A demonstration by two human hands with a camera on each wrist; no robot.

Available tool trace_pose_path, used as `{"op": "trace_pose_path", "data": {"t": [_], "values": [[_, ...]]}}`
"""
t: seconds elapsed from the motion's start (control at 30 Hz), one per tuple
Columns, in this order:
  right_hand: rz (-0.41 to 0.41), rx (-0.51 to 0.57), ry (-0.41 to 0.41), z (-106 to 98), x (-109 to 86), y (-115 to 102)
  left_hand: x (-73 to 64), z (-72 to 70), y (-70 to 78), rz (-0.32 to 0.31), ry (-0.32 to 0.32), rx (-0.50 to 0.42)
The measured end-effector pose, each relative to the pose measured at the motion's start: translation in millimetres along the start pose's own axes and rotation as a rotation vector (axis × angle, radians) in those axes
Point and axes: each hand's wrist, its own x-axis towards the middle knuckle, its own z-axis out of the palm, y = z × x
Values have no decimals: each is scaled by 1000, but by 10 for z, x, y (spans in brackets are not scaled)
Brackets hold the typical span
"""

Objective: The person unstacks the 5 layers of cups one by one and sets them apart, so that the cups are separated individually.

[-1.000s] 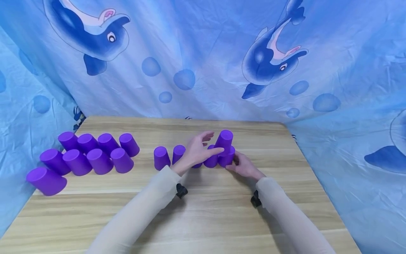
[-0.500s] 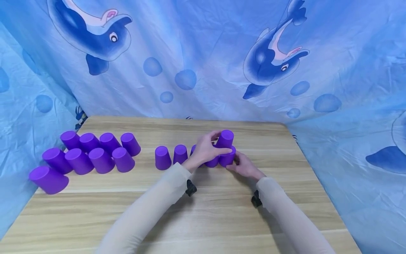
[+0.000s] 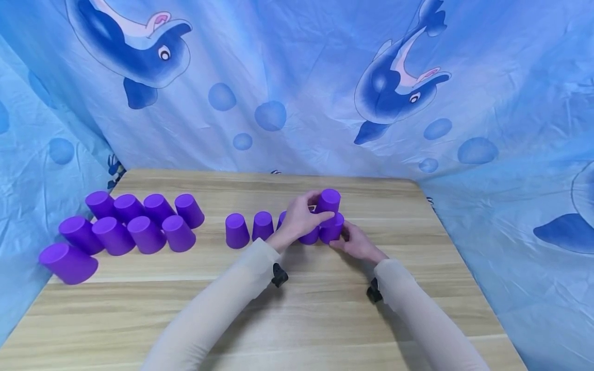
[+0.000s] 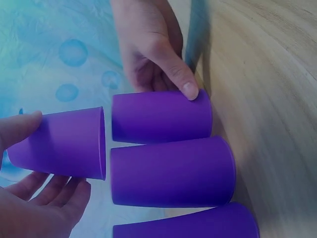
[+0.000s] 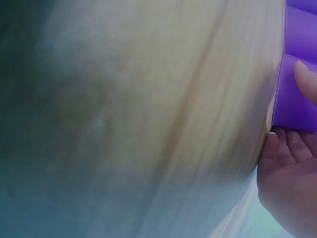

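My left hand (image 3: 298, 220) holds an upside-down purple cup (image 3: 329, 201) between thumb and fingers. In the left wrist view this upper cup (image 4: 64, 144) lies across from the gap between two lower cups, its rim close over their bases. My right hand (image 3: 356, 242) grips the rightmost lower cup (image 3: 330, 233), thumb on its near side and fingers round its right side. Left of that cup runs a row of several more upside-down purple cups, among them a left end cup (image 3: 237, 232) and its neighbour (image 3: 263, 226). My left hand partly hides the row's middle.
Several more upside-down purple cups stand grouped on the table's left, such as a front cup (image 3: 69, 265) and a back right cup (image 3: 189, 211). The wooden table (image 3: 315, 319) meets a blue dolphin-print curtain (image 3: 306, 103) at the back and sides.
My left hand has moved right, and its fingers have gone from apart at the left to round the upper cup. My right hand stays on the rightmost lower cup.
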Motion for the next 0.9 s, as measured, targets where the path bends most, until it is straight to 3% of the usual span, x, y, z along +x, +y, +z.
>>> {"op": "trace_pose_path", "data": {"t": [0.27,0.63,0.9], "values": [[12,-26,10,6,-15,-15,-132,-187,9,51,10,-57],[37,-47,20,31,-20,-32,-492,-545,-2,58,10,-35],[42,-31,10,14,-35,-58,-687,-839,-58,72,66,-50]]}}
